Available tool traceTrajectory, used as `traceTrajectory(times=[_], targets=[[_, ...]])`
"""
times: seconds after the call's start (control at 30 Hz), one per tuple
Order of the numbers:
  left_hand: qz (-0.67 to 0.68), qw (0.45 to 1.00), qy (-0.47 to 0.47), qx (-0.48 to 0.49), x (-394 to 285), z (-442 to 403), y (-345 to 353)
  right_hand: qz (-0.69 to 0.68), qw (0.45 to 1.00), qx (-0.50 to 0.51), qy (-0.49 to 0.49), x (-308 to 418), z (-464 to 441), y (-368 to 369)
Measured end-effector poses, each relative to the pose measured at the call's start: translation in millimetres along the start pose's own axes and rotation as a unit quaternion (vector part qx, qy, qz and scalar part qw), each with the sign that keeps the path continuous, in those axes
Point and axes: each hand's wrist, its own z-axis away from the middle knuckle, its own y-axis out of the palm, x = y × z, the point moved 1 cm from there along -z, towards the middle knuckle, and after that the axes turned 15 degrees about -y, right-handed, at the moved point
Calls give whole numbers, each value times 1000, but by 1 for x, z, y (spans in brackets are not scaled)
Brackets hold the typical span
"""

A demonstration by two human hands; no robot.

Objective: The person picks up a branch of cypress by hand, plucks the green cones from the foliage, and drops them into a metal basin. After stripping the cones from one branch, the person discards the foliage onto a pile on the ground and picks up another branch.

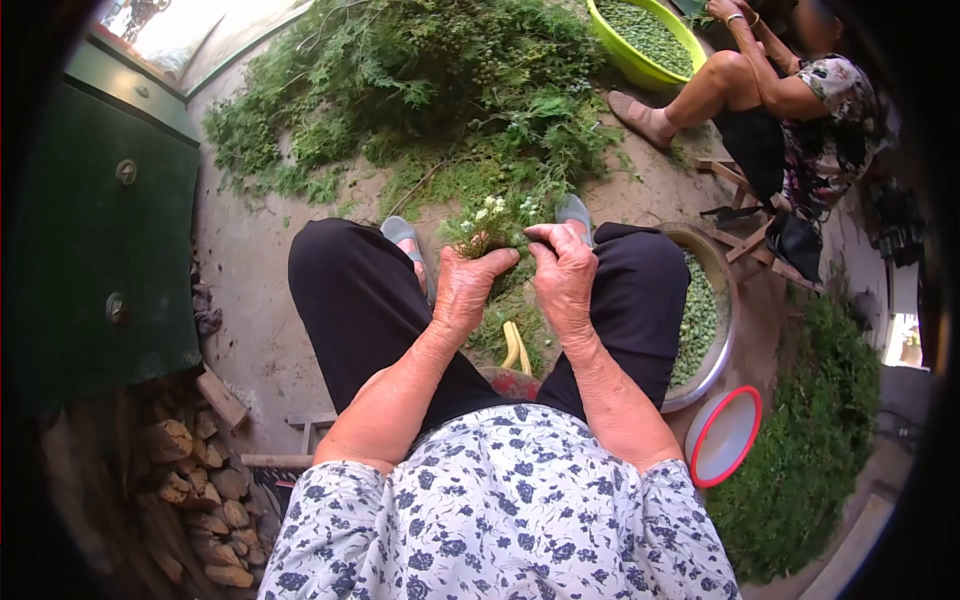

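Note:
My left hand [468,286] is closed around a leafy evergreen sprig [488,226] with pale green cone-like berries at its tip. It is held up between my knees. Right beside the sprig, my right hand [563,268] has thumb and forefinger pinched together; whatever lies between them is too small to make out. Below the hands, two yellow handles [515,345] stick up next to a reddish container [508,380], mostly hidden by my shirt. A metal basin [728,330] of small green berries stands against my right leg.
A large heap of evergreen branches [400,90] spreads ahead. A yellow-green tub [612,45] of berries stands beyond it, near a seated person [800,110]. A red-rimmed white bowl [725,437] and more greenery [800,450] lie right. Left are a green cabinet [100,240] and firewood [215,515].

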Motion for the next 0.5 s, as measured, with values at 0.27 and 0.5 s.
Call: traceTrajectory(times=[0.27, 0.5], targets=[[6, 1000, 24, -13, 3, -3, 3, 30, 998, -30, 50, -5, 5, 4], [39, 999, -15, -4, -8, 6, 1, -432, 842, -134, 295, -38, -11, -10]])
